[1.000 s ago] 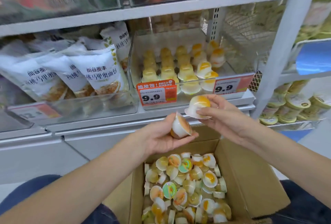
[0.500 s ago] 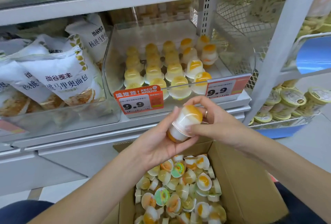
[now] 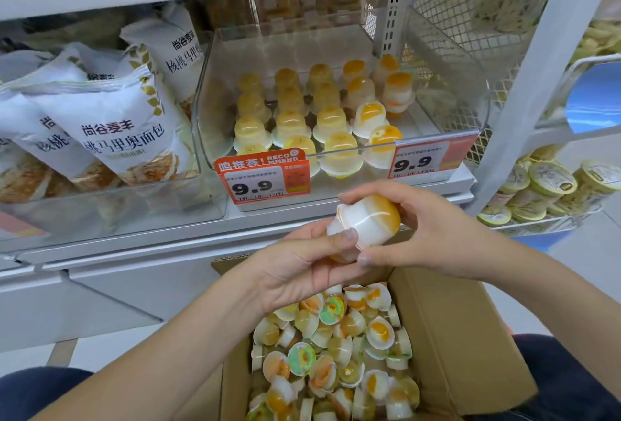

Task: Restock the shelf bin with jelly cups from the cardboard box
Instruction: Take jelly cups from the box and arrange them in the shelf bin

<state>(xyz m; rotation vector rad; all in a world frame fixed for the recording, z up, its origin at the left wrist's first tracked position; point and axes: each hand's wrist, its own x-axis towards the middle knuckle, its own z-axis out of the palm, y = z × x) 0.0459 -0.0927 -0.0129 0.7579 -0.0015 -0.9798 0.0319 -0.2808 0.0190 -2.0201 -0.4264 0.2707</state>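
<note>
A white metal shelf (image 3: 353, 219) runs across the middle of the frame. On it, at centre, stands a clear plastic shelf bin (image 3: 447, 91) holding rows of small yellow-and-white jelly cups (image 3: 289, 121) set dome up, with two orange-and-white price tags (image 3: 263, 177) reading 9.9 clipped along its front edge. Just beside it, at the left of the frame, a second clear plastic bin (image 3: 111, 205) on the same shelf holds white bread bags (image 3: 111, 131) with printed Chinese text, leaning upright. At the bottom centre of the frame an open brown cardboard box (image 3: 470, 353) holds loose jelly cups heaped in disorder.
</note>
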